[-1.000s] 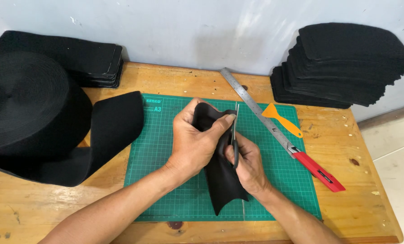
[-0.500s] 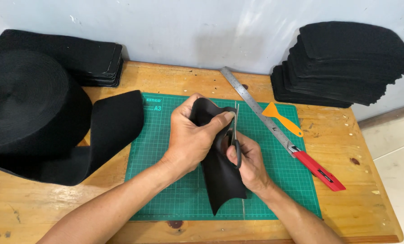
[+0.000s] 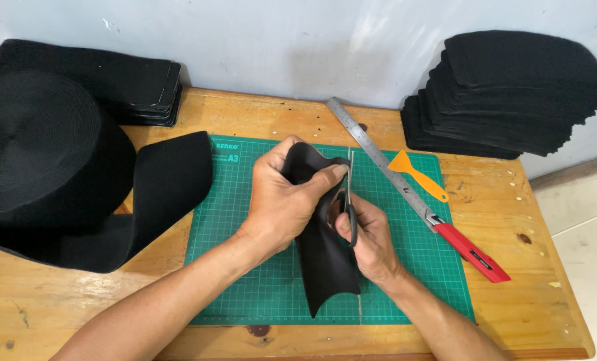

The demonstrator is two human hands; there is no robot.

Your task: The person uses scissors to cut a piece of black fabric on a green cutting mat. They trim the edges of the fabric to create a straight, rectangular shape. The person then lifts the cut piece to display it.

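Note:
My left hand (image 3: 283, 200) grips a black felt-like piece (image 3: 325, 261) near its top and holds it over the green cutting mat (image 3: 245, 267). The piece hangs down to a pointed lower end. My right hand (image 3: 368, 237) holds black-handled scissors (image 3: 349, 200), fingers through the loops. The thin blades point up along the right edge of the piece, close to my left thumb.
A big roll of black strip (image 3: 41, 154) with a loose end sits at the left. Stacks of cut black pieces lie at the back left (image 3: 138, 93) and back right (image 3: 512, 93). A steel ruler (image 3: 378, 157), an orange scraper (image 3: 417, 175) and a red-handled cutter (image 3: 472, 253) lie at right.
The hands and the black piece have shifted only slightly. The scissors sit a little higher along the piece's edge.

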